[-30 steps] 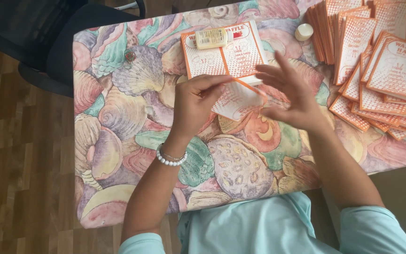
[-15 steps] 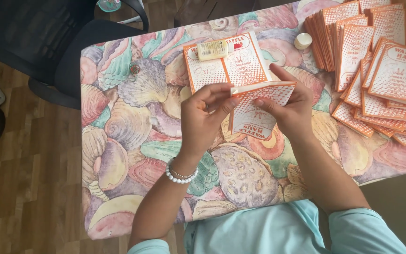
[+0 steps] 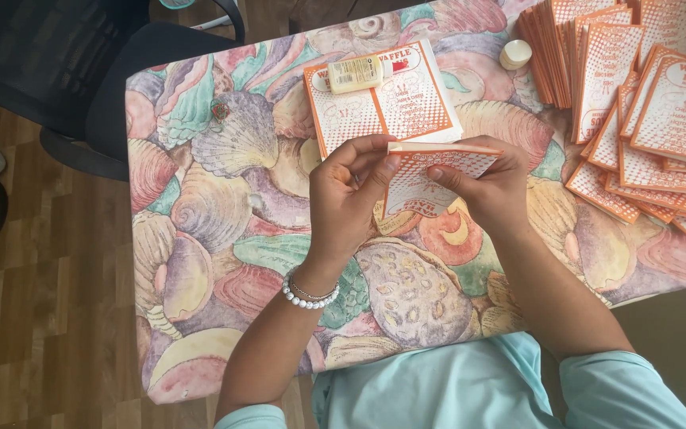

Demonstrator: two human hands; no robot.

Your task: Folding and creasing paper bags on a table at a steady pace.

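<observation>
Both hands pinch the orange-and-white paper bag (image 3: 430, 179) above the tabletop (image 3: 224, 206), left hand (image 3: 351, 195) in a tight grip on its folded top edge, right hand (image 3: 490, 187) likewise, so keep corners aligned and crease evenly.

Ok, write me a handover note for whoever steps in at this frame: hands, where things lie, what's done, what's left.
Left hand and right hand both pinch one orange-and-white paper bag above the table, top edge folded over.
Flat bags lie just beyond, a glue bottle on them.
Its cap is off, beside the stacks at right.
Done: those stacks, seemingly.
Left: the held bag and the flat ones.
</observation>
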